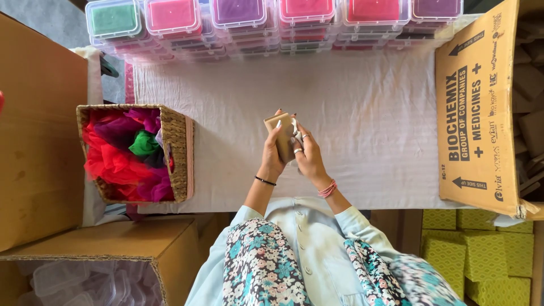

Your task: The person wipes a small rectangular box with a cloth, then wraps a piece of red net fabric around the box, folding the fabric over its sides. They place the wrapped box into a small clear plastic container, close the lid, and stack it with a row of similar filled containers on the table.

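Observation:
Both my hands meet over the middle of a white cloth-covered table [351,113]. My left hand [273,156] grips a small tan block-shaped item [279,124], held upright. My right hand [309,156], with rings on its fingers, holds the same item from the right side, where a bit of white wrapping shows. A black band sits on my left wrist and pink bands on my right wrist.
A woven basket [180,153] of red, purple and green netting stands at the left. Stacked clear lidded boxes [272,22] with coloured contents line the far edge. A large cardboard box flap [479,107] is at right, green boxes [487,249] below it, and cardboard boxes [107,249] near left.

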